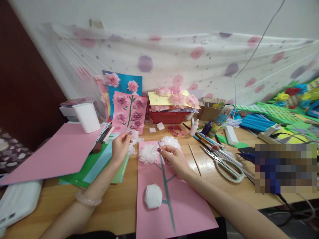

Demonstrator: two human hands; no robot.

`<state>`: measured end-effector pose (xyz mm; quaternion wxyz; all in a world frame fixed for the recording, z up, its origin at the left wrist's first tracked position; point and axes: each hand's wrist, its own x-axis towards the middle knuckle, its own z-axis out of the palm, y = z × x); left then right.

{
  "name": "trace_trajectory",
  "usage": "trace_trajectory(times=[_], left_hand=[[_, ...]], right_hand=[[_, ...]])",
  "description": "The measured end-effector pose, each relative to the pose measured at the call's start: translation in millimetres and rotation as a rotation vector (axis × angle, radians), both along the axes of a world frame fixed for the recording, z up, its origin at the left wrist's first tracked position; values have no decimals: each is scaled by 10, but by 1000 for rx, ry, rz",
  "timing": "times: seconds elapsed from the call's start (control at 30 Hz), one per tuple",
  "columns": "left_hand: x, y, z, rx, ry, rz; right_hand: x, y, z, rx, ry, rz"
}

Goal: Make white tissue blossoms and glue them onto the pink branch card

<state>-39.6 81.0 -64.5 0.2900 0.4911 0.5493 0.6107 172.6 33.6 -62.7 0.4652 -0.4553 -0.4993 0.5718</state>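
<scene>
My left hand (121, 146) is closed in a pinch above small white tissue paper squares (134, 136); whatever is between its fingertips is too small to make out. My right hand (175, 160) pinches what looks like a small piece of white tissue paper (155, 146), over a pink sheet (189, 212). On that sheet a green stem with branches (166, 186) is painted. Two fluffy white paper flowers (148, 154) sit near its top, the right one partly behind my right hand. A flat round wad of white paper (153, 196) lies lower left of the stem.
Finished flower pictures (129, 111) lean at the back beside a red basket (168, 117). Scissors (229, 168), a wooden stick (195, 159), brushes and a small glue bottle (194, 127) lie to the right. Coloured sheets (57, 149) and a white device (21, 200) are at left.
</scene>
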Motion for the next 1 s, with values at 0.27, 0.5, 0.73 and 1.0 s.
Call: trace_trajectory(times=[0.27, 0.5, 0.73, 1.0], left_hand=[[-357, 163, -52, 14, 287, 117], [-54, -62, 117, 183, 428, 162], [469, -530, 201, 146, 343, -391], [448, -494, 122, 131, 290, -317]], right_hand=[[-14, -6, 15, -20, 26, 27], [11, 11, -16, -29, 71, 38], [1, 13, -8, -76, 223, 80], [-2, -41, 50, -82, 248, 162]])
